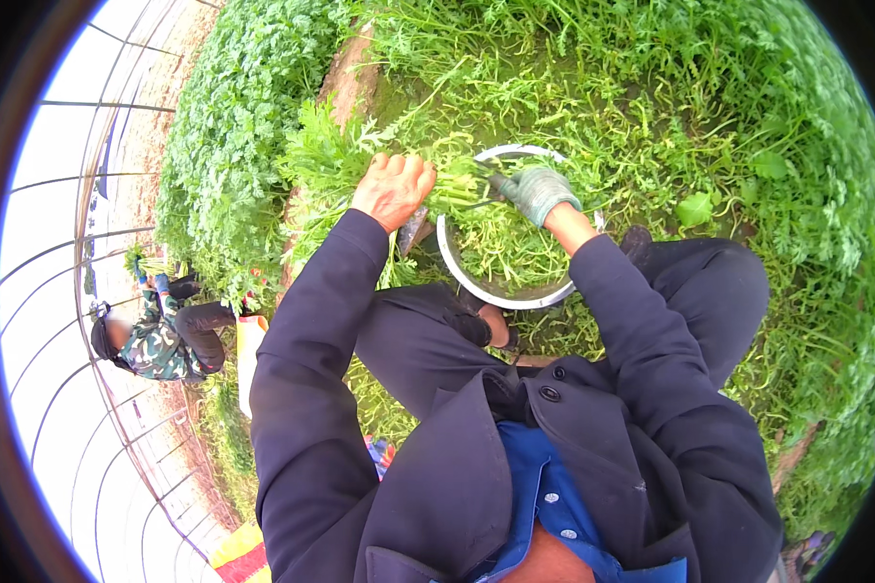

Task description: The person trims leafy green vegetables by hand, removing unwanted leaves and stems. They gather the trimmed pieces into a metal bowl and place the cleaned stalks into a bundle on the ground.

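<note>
My bare left hand (395, 191) is closed round a bunch of leafy greens (328, 149), whose leaves spread to the left and whose pale stems point right. My right hand (541, 194), in a grey-green knit glove, is at the stem ends. Something dark shows at its fingertips, too blurred to name. Below both hands a round basin with a pale rim (461, 275) stands between my legs, with loose leaves and stems visible inside its rim.
Dense green plants (222, 146) grow at the left beyond a bare soil strip (350, 76). Cut stems and leaves litter the ground ahead. A co-worker in a camouflage jacket (157, 346) crouches at the far left, near a pale sack (250, 357), under a hooped greenhouse frame (80, 240).
</note>
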Available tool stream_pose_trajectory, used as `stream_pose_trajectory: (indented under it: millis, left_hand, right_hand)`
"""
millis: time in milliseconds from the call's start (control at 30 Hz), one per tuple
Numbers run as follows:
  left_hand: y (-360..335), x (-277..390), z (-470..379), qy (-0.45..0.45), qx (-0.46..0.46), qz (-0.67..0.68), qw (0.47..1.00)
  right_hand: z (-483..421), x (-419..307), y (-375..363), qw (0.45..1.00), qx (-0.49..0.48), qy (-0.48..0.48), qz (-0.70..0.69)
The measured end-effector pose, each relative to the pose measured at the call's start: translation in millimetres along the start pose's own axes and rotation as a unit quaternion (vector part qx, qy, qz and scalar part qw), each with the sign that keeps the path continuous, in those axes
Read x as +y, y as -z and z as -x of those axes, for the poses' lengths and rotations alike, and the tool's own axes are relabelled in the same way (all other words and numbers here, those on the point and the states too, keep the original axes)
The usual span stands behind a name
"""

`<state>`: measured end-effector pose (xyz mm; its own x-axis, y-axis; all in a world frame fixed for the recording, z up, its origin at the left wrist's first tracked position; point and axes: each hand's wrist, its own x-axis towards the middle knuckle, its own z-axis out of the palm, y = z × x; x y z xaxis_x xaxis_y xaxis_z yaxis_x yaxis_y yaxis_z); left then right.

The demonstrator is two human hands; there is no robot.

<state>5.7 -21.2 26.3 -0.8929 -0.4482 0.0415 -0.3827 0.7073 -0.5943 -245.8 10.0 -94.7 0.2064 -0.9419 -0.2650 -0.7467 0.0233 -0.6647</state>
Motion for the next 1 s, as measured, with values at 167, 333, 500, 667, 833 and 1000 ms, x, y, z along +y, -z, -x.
stream_pose_trajectory:
  millis: [167, 333, 500, 667, 833, 1000]
  left_hand:
    - [14.6, -24.2, 16.3, 0.024, 0.043, 0.002, 0.999]
    - [11.1, -27.3, 33.9, 0.040, 0.009, 0.001, 0.999]
    - [13.4, -14.7, 30.1, 0.036, 0.035, 0.012, 0.999]
    - [24.5, -21.3, 30.6, 0.044, 0.069, 0.010, 0.997]
    - [31.5, -37.0, 46.9, 0.055, 0.106, -0.009, 0.993]
    - [29.8, -34.3, 55.5, 0.057, 0.113, -0.002, 0.992]
  right_hand:
    - [13.3, 73.5, -22.6, 0.947, -0.060, -0.306, 0.075]
    - [-6.6, 58.5, 2.6, 0.984, 0.005, -0.180, 0.003]
    - [6.2, -10.9, 16.3, 0.981, 0.031, 0.124, -0.147]
    - [1.5, 32.8, -34.9, 0.970, -0.097, -0.213, 0.060]
    - [-4.9, 86.9, -81.9, 0.967, -0.068, -0.241, 0.047]
    - [-18.3, 65.2, -55.0, 0.971, 0.025, -0.226, -0.071]
